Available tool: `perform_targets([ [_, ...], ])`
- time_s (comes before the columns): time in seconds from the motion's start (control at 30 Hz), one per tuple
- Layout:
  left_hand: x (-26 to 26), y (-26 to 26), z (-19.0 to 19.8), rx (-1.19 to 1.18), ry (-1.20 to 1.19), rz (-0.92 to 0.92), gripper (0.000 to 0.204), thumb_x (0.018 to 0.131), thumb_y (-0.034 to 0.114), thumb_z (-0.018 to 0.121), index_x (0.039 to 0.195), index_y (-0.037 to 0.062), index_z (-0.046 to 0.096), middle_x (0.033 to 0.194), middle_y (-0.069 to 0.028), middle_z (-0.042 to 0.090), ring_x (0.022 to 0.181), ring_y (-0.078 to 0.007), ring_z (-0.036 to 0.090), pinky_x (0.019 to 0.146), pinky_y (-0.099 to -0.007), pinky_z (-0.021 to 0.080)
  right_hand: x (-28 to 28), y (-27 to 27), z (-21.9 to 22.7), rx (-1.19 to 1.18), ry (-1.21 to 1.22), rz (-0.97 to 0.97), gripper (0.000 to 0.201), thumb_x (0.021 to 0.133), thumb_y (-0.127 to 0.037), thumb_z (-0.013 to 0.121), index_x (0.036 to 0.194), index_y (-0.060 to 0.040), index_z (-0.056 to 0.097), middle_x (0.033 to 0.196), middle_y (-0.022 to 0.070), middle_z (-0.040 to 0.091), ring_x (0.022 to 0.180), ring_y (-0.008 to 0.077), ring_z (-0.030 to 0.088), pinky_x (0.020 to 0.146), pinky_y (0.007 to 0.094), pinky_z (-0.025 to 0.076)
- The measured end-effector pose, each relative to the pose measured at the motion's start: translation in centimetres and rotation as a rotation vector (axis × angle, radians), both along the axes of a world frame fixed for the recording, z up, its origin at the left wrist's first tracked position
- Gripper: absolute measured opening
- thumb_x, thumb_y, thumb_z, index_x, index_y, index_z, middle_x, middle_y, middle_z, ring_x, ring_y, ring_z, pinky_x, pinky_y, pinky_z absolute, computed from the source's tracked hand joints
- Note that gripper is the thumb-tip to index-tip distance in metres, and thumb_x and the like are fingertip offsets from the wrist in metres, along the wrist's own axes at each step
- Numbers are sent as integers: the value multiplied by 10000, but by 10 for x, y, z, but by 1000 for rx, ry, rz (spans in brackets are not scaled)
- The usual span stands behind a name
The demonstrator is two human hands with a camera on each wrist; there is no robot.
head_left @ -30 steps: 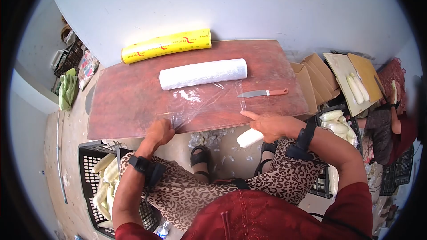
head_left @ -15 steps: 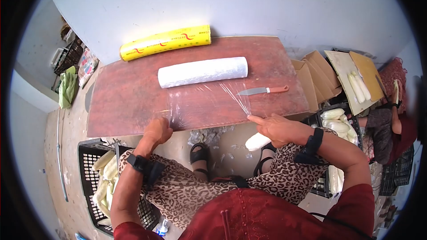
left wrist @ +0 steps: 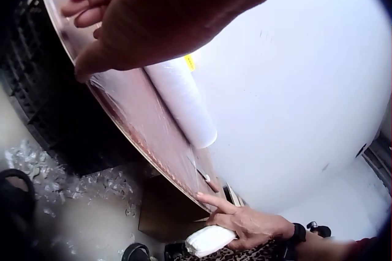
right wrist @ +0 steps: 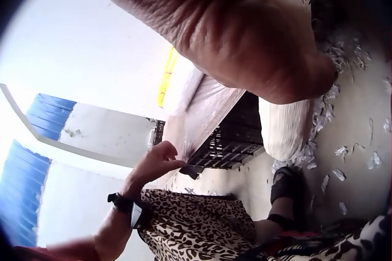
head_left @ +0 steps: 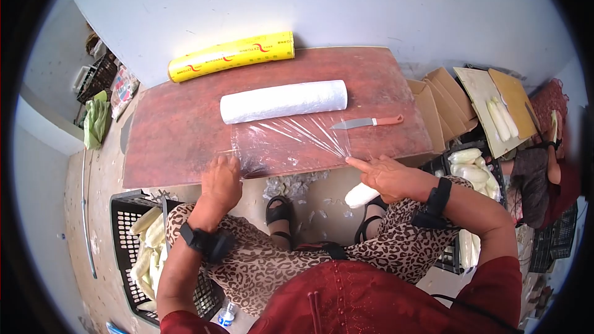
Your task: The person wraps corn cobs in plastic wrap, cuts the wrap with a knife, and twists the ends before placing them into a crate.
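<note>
The right hand [head_left: 391,180] has its fingers clamped round a pale vegetable [head_left: 361,196], index finger out at the gathered corner of clear film [head_left: 278,142] drawn from the white roll [head_left: 284,102] — and at the table [head_left: 167,139] edge, the left hand [head_left: 221,185], fingers loosely bent, thumb apart.

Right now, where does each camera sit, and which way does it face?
Head: worn on the head, facing forward and down at the table and white film roll; the left hand, right hand and patterned trousers show.
Left wrist: worn there, looking past the left hand along the table edge; both hands show.
Right wrist: worn there, looking past the right hand towards the left; both hands and trousers show.
Shared: both wrist views catch the pale vegetable held in the right hand.
</note>
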State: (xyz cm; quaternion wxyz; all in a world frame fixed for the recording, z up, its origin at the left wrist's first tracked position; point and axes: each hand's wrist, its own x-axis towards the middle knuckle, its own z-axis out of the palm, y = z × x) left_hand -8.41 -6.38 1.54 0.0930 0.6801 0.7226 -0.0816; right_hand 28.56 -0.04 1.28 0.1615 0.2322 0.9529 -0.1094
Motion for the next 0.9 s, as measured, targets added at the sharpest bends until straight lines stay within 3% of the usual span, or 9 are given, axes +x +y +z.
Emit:
perform_targets([
  [0.1,15,1,1,166,-129,-240,499,777,276,735,1166,37,534,1405,-224,406,1313,-391,379,991,-454,421,0,0,1,2,19,7,240,630,-21,692,868,7,686,1505,194,311,983,342,589,817,414,453],
  [0.17,36,8,-9,330,-202,-373,715,767,303,748,1373,70,446,1444,-220,362,1346,-410,326,1086,-465,323,3,-2,-2,34,66,20,244,631,-15,692,874,5,688,1503,193,309,980,338,579,823,414,450],
  [0.27,72,21,-28,304,-287,-455,772,784,383,728,1435,124,404,1487,-214,315,1387,-420,263,1118,-512,267,0,-3,2,18,20,-5,238,638,-1,681,875,5,689,1497,186,315,1006,341,570,827,411,444],
  [0.47,101,17,-66,248,-168,-450,874,753,538,712,1484,260,322,1530,-193,235,1405,-450,202,1074,-672,187,6,-6,7,46,16,43,248,672,-12,655,918,-1,685,1473,164,356,1077,341,546,839,427,442],
  [0.57,104,13,-66,245,-102,-455,922,739,548,719,1501,290,268,1533,-191,227,1403,-453,202,1060,-692,186,11,-6,21,-37,-36,41,314,684,-35,646,996,3,655,1382,165,437,1089,339,539,860,452,438],
  [0.73,109,13,-68,245,-103,-434,869,742,530,724,1479,316,318,1538,-175,229,1410,-449,187,1055,-704,172,-29,11,56,-356,314,-87,379,679,-68,627,1041,18,557,1067,197,541,985,392,553,818,472,456],
  [0.77,109,14,-72,246,-103,-426,854,742,528,724,1472,313,337,1539,-170,230,1412,-447,183,1056,-706,165,-39,18,45,-307,410,-95,367,681,-87,634,1021,19,544,983,203,543,952,404,560,801,467,465],
  [0.83,110,14,-71,230,-65,-431,774,801,537,662,1469,316,341,1541,-147,251,1422,-428,173,1063,-721,130,-71,24,49,-279,529,-171,360,698,-113,646,1008,23,524,999,203,535,952,404,554,806,456,465],
  [0.9,111,14,-71,119,-128,-445,766,788,501,689,1453,292,371,1483,-162,308,1396,-432,218,1056,-715,157,-97,33,27,-214,612,-274,380,716,-134,654,1033,20,513,1018,203,532,974,398,552,835,460,456],
])
